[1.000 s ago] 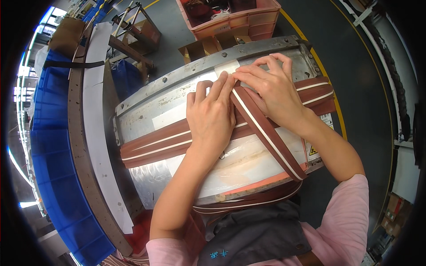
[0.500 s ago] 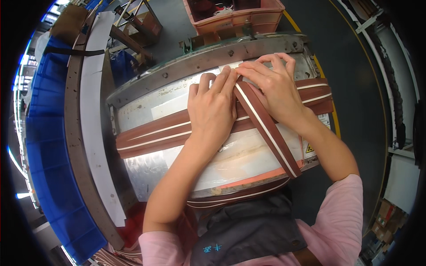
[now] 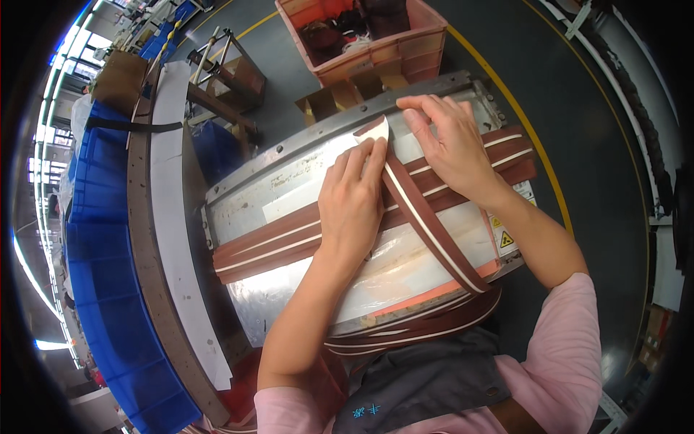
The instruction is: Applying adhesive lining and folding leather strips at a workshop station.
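A long brown strip with a white stripe point(image 3: 421, 217) runs from the near right edge of a pale metal work surface point(image 3: 405, 278) up to my hands. Its far end is turned to show a white underside. There my left hand point(image 3: 353, 195) grips the strip, fingers close together; its thumb is hidden. To the right, my right hand point(image 3: 452, 141) is raised off the end, thumb and forefinger apart, with nothing seen between them. Beneath both hands, a bundle of similar brown strips point(image 3: 275, 252) lies across the surface. More strips point(image 3: 419, 325) hang in loops over the near edge.
Blue bins point(image 3: 101, 289) line the left side, beside a long white board point(image 3: 173, 181). A raised metal rail point(image 3: 303, 134) bounds the far side of the work surface. Beyond it, a pink crate point(image 3: 383, 54) with dark items stands on the grey floor.
My right hand has come away from the strip's end and its fingers have parted. The end now shows its white underside above my left fingers. The whole view has shifted.
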A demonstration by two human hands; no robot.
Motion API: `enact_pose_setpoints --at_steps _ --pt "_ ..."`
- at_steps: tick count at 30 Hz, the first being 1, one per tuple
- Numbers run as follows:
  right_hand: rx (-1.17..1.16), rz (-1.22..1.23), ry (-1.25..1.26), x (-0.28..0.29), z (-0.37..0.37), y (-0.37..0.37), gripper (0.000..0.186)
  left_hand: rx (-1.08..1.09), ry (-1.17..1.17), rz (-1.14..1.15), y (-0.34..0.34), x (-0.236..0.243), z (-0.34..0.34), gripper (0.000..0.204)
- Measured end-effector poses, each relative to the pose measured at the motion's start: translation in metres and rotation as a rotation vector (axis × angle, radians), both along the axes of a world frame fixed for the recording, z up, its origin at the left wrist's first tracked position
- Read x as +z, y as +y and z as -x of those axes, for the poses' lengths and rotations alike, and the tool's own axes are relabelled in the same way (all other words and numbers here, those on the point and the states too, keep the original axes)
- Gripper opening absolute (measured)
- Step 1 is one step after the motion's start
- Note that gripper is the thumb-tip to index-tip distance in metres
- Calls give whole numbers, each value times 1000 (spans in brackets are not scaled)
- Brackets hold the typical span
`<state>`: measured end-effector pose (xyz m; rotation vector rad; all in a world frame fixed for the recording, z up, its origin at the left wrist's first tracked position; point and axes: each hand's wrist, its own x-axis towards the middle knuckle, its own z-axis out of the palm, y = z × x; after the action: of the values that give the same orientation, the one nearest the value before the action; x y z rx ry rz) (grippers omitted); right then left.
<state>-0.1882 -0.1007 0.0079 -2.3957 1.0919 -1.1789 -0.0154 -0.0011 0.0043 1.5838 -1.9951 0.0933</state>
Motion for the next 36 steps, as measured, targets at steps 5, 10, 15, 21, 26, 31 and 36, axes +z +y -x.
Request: enact_pose_setpoints --at_steps 5,10,15,21,26,31,36 --pt "121 -609 -223 4 -2 -1 34 -119 60 79 12 11 4 73" --pt "268 -680 -303 17 1 8 23 46 973 -116 -1 3 -13 20" --pt "287 -583 -260 10 -9 13 24 -142 1332 -328 -1 -3 -18 19" --pt "296 -762 -306 4 -4 13 17 -40 1267 -323 4 -2 -8 18" --pt "299 -774 -320 -2 -1 15 21 -27 1175 -209 5 -6 -4 17" --pt "607 -1213 -368 63 14 71 52 -32 1221 16 42 38 -3 15" --pt "719 -1537 -107 96 75 166 70 319 1222 462 196 77 -26 11"
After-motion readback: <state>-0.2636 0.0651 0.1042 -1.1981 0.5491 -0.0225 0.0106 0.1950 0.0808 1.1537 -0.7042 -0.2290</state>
